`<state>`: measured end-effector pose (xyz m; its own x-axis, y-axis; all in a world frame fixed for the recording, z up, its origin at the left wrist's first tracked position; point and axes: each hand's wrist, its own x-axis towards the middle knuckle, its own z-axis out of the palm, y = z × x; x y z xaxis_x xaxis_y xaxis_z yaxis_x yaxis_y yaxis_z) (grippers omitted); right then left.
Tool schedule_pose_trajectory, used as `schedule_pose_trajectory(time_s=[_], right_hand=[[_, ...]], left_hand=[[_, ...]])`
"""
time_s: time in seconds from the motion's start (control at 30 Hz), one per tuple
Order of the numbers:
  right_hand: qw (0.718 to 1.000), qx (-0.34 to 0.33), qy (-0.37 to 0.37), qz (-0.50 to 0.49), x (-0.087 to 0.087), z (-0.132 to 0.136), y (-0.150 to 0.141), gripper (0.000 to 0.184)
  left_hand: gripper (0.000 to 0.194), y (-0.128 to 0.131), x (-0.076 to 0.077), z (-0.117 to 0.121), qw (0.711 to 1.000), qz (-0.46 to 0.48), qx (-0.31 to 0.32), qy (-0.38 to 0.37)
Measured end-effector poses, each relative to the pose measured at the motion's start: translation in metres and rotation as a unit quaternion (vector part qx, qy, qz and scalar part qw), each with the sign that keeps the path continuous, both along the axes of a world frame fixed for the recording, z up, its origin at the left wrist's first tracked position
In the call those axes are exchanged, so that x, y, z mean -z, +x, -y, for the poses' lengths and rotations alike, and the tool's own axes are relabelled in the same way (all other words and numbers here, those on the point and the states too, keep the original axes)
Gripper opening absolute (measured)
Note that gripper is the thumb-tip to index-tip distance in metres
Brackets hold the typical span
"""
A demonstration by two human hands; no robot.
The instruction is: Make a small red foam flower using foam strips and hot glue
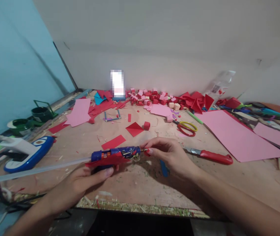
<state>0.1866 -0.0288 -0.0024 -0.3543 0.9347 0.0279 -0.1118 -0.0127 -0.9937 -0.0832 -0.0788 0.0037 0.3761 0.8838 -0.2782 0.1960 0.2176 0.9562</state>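
My left hand (81,183) is wrapped round a blue hot glue gun (132,151) above the front of the table. A long clear glue stick (44,168) runs out of its back end to the left. Along the gun's near side lies a piece of red paper (111,159); whether my left fingers also grip it I cannot tell. At the nozzle, my right hand (171,154) pinches a small red paper piece (149,151) that touches the tip. Just beyond the gun lie a red paper strip (113,142), a folded red square (134,129) and a small red cube (147,125).
Right of my hand lie a red-handled knife (216,157) and scissors (186,127). Pink sheets (238,137) cover the right side. Small paper cubes (152,96) pile along the wall beside a lit phone (117,83). A blue power strip (31,154) with cables stands at left.
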Motion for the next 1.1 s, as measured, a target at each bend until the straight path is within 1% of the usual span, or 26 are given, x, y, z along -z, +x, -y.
schedule_pose_trajectory(time_s=[0.17, 0.3, 0.4, 0.53, 0.77, 0.97, 1.1], right_hand=[[1.0, -0.002, 0.001, 0.0, 0.0012, -0.0004, 0.0001, 0.009], [1.0, -0.004, -0.002, -0.006, 0.0025, -0.0005, 0.0005, 0.01], [1.0, -0.004, 0.005, -0.003, 0.0025, -0.0007, 0.0011, 0.008], [1.0, -0.004, 0.011, 0.003, 0.0021, -0.0005, 0.0006, 0.007], [1.0, 0.002, -0.016, -0.021, 0.0023, 0.0018, -0.0012, 0.007], [1.0, 0.005, -0.009, -0.002, 0.0009, 0.0012, -0.0006, 0.009], [1.0, -0.001, 0.009, 0.016, 0.0007, 0.0002, 0.0001, 0.009]], left_hand=[[0.045, -0.0058, 0.0041, 0.0011, 1.0, -0.019, -0.002, 0.003], [0.043, -0.007, 0.0026, 0.0019, 0.999, -0.039, 0.001, -0.002], [0.043, -0.0056, 0.0014, 0.001, 0.998, -0.061, -0.005, 0.013], [0.044, -0.0043, 0.0019, 0.0001, 0.998, -0.059, -0.011, 0.031], [0.039, -0.0033, -0.0005, 0.0003, 0.998, -0.057, -0.001, 0.023], [0.045, -0.0007, -0.0024, -0.0013, 0.996, -0.075, -0.008, 0.041], [0.042, -0.0027, -0.0003, -0.0011, 0.997, -0.072, -0.009, 0.039]])
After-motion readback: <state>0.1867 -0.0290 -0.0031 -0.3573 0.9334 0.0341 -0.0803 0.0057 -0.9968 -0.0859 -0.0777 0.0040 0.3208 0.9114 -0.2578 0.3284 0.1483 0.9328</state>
